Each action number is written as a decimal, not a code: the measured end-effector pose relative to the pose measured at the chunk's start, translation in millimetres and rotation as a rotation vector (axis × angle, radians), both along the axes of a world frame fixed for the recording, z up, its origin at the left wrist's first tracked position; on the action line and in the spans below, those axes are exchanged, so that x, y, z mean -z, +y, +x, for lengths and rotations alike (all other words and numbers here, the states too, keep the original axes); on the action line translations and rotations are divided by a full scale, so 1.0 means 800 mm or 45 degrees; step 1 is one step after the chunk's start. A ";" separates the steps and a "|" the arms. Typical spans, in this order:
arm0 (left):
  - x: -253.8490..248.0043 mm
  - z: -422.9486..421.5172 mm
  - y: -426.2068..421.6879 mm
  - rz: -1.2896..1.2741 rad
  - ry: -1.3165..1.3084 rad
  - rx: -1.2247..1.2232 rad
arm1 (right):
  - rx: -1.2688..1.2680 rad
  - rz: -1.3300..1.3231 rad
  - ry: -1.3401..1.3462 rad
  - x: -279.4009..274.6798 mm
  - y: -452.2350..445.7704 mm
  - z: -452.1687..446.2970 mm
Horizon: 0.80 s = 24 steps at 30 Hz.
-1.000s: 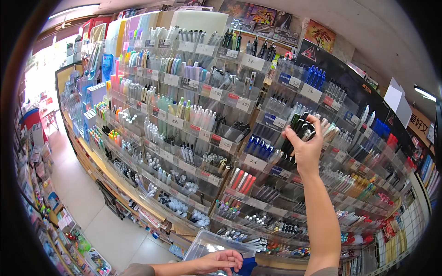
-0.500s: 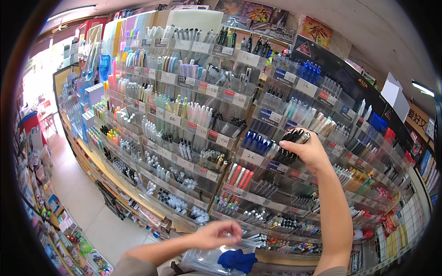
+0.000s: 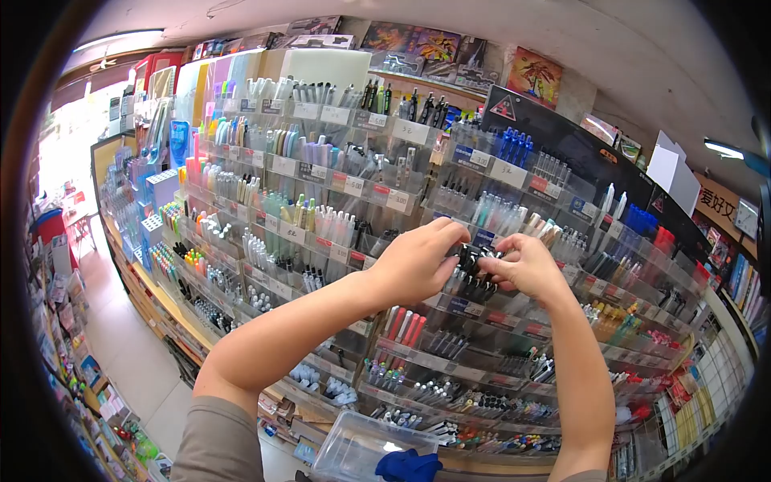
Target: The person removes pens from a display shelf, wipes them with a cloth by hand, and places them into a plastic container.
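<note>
Both of my hands meet at a compartment of black pens [image 3: 474, 283] in the middle tiers of a clear pen rack. My right hand [image 3: 526, 269] pinches the tops of the black pens from the right. From the left, my left hand [image 3: 422, 257] curls its thumb and fingers around the near side of the same bunch. The fingertips partly hide the pens' upper ends. Below the rack, a clear plastic bin [image 3: 341, 442] holds a dark blue cloth [image 3: 408, 464].
Stepped clear tiers hold red pens [image 3: 404, 325], blue pens [image 3: 514, 146] and many others, with price labels [image 3: 507, 173] along their fronts. A wire grid [image 3: 699, 410] stands at the right. An aisle floor [image 3: 120, 321] runs along the left, beside low shelves of goods.
My left hand has risen from above the plastic bin to the black pens beside my right hand. My right hand stays at the pens, its fingers repositioned. The view has shifted slightly.
</note>
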<state>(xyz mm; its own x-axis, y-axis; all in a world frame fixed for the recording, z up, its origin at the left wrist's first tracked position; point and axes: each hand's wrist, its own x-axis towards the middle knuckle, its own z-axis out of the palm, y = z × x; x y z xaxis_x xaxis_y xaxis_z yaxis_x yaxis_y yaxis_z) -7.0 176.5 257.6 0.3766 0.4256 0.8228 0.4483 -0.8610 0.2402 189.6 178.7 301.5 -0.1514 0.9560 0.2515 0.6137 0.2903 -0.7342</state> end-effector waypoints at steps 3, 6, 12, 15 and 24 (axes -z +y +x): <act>-0.001 0.010 0.013 -0.041 0.166 -0.199 | -0.091 0.122 0.088 0.002 0.002 0.011; 0.001 0.021 0.032 -0.072 0.248 -0.211 | -0.156 0.387 -0.119 0.017 0.018 0.023; -0.009 0.036 0.047 -0.120 0.321 -0.245 | -0.134 0.444 -0.220 0.023 0.015 0.020; -0.010 0.033 0.046 -0.197 0.322 -0.399 | -0.027 0.694 -0.164 0.025 0.005 0.014; -0.013 0.034 0.035 -0.155 0.198 -0.184 | -0.060 1.104 -0.324 0.046 -0.003 0.005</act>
<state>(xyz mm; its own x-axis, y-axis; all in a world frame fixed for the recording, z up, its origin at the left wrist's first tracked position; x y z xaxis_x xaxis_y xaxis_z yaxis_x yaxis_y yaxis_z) 19.9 204.2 268.0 0.4225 0.5769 0.6991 0.6046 -0.7540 0.2568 193.6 176.0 265.0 -0.3349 0.4379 0.8343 0.7012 0.7073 -0.0897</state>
